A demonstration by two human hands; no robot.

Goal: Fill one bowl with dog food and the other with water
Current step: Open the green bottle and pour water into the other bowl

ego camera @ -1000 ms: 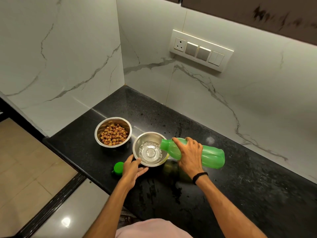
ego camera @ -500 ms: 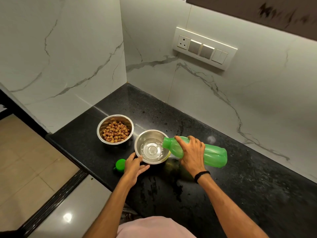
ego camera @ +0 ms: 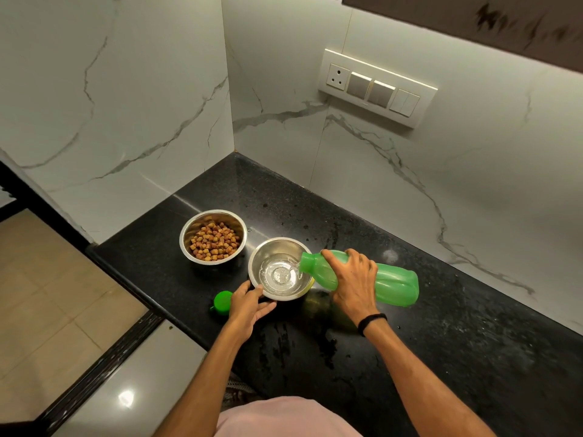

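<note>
Your right hand (ego camera: 353, 279) wraps its grip round a translucent green plastic bottle (ego camera: 394, 282). The bottle's long axis lies nearly level, mouth left of the grip, pouring water (ego camera: 277, 274) into a round shiny steel bowl (ego camera: 277, 247). Your left hand (ego camera: 249, 305) clasps that bowl's near wall on the black speckled desk (ego camera: 441, 326). Beyond-left, a second steel bowl (ego camera: 186, 234) holds brown kibble (ego camera: 214, 241).

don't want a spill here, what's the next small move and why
Probably pour a little more at this tilt: the right hand holds the green bottle tipped, mouth over the near bowl, and the water only covers its bottom. The left hand holds that bowl's rim, so it looks steady. The far bowl already has dog food.
</note>
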